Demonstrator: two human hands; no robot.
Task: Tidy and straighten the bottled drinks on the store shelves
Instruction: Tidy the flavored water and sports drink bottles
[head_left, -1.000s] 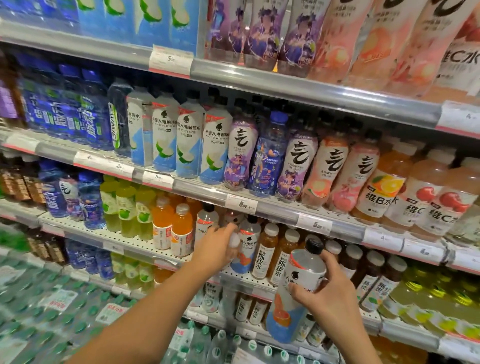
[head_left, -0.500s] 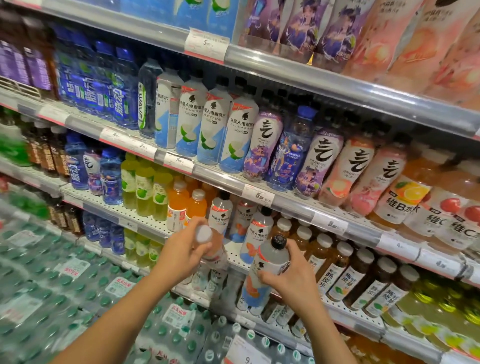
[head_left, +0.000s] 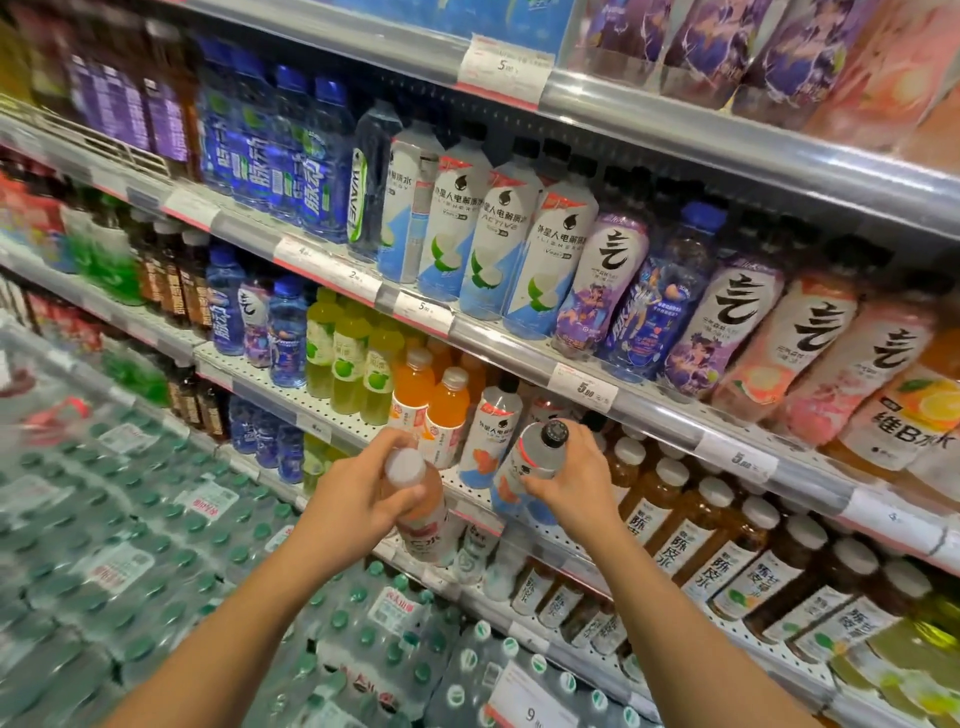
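white-capped bottle (head_left: 415, 499): peach-orange drink, pale label low on its body; tilted, cap toward the camera, held off the shelf just before the orange bottles.
black-capped bottle (head_left: 532, 467): grey-white sleeve with blue and orange at the base; tilted, cap up and right, held beside its upright twin.
upright twin (head_left: 493, 431): black cap, same sleeve, standing on the perforated shelf (head_left: 332, 410).
orange bottles (head_left: 447, 410): white caps, upright, left of the twin.

"WAVE" on a clear bottle (head_left: 363, 182); "5.00" on a shelf price tag (head_left: 583, 387); "维B水" on an orange bottle (head_left: 904, 415); "9" on a low price sign (head_left: 527, 701).
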